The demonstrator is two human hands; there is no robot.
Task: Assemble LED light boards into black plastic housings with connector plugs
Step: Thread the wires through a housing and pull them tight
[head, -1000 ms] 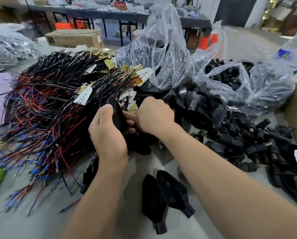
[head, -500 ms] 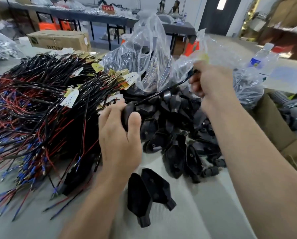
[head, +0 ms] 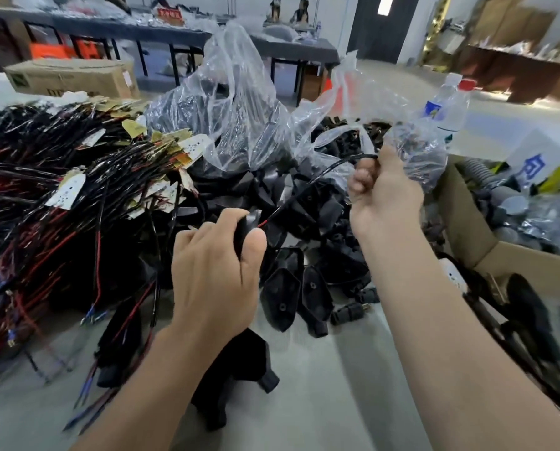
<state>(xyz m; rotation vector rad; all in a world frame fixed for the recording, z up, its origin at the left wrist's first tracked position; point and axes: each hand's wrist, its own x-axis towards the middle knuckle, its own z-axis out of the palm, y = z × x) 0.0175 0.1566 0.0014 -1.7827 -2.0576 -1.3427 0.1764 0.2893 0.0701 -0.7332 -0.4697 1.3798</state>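
At the workbench, our left hand curls round a black plastic housing, just this side of the pile of loose housings. Our right hand, held up to the right, pinches the black lead that runs taut from the housing. The heap of wired LED boards lies to the left. We appear to be drawing the wires through the housing. Next, we judge, comes a steady pull until the board seats, then a connector plug.
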